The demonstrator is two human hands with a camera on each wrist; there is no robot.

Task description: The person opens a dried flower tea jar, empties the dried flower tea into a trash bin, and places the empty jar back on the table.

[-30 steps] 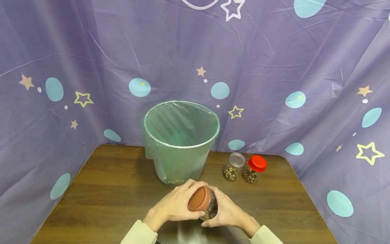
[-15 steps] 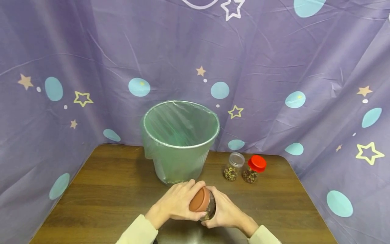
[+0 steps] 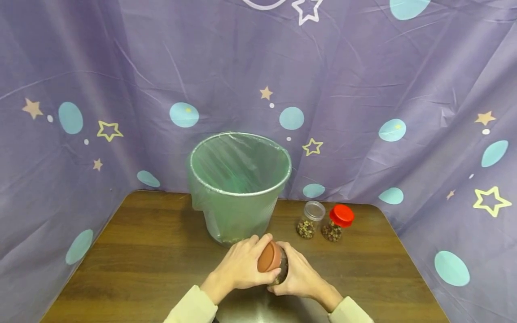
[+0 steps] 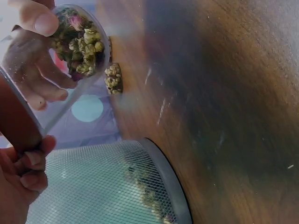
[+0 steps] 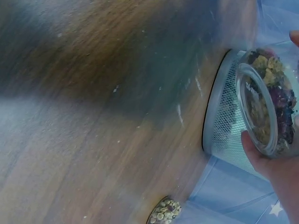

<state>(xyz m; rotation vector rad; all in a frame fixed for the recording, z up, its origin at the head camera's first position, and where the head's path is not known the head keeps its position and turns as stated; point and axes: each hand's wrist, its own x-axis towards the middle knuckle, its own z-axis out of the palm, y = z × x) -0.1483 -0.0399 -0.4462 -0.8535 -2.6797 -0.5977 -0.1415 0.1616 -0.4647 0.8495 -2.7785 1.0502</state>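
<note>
Both hands hold a clear jar (image 4: pixel 81 46) with a brown lid (image 3: pixel 269 257), tilted above the table in front of the bin. My left hand (image 3: pixel 242 264) grips the lid, its thumb along the near side. Around the jar's body curls my right hand (image 3: pixel 300 276). Dried flowers (image 4: pixel 84 49), yellowish buds with a pink one among them, lie inside the jar in the left wrist view. The jar's round base (image 5: pixel 257 109) faces the camera in the right wrist view. In the head view the fingers cover much of the jar.
A mesh bin (image 3: pixel 238 215) with a green liner stands behind the hands; some dried bits show low inside it. To its right are two small jars of dried buds, one with a clear lid (image 3: pixel 314 210), one with a red lid (image 3: pixel 341 215). Purple curtains surround the wooden table (image 3: pixel 141 251).
Both hands have shifted slightly up and the left a little right, with the jar between them. The lid has moved right and turned more to its side. The bin and small jars stay put.
</note>
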